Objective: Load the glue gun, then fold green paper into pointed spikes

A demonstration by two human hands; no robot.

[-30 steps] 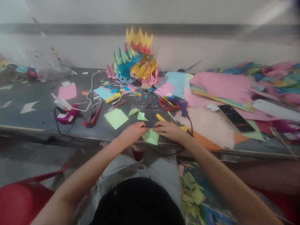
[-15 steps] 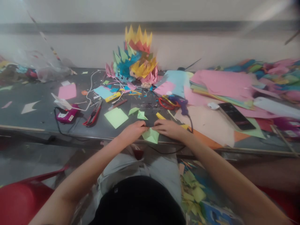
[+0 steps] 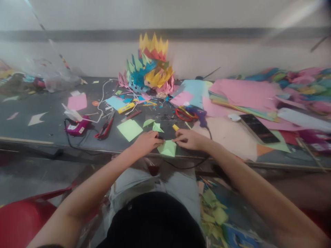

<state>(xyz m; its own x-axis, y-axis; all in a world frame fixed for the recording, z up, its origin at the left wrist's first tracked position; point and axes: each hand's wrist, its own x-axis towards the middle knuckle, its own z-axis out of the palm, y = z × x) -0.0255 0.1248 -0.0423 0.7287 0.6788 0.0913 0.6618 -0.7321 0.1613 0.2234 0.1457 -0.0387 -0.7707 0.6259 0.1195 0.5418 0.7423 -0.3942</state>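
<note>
A partly folded light green paper (image 3: 167, 148) lies at the front edge of the dark table. My left hand (image 3: 148, 142) grips its upper left corner, fingers pressed together. On the other side, my right hand (image 3: 186, 138) pinches the upper right corner. Just beyond my hands sits a small folded green piece (image 3: 157, 127), beside a green scrap (image 3: 148, 122). A flat stack of light green squares (image 3: 129, 130) is left of them. A small yellow strip (image 3: 176, 127) lies by my right fingertips.
Red-handled cutters (image 3: 104, 128) and a purple device (image 3: 77, 126) lie left. A colourful folded-paper model (image 3: 151, 69) stands at the back. A purple glue gun (image 3: 199, 113), a phone (image 3: 259, 128) and pink sheets (image 3: 245, 91) are right. The table's front edge (image 3: 85, 149) runs below.
My right hand has shifted slightly right, to the corner of the green paper, showing more of its top edge. The whole view has moved a little.
</note>
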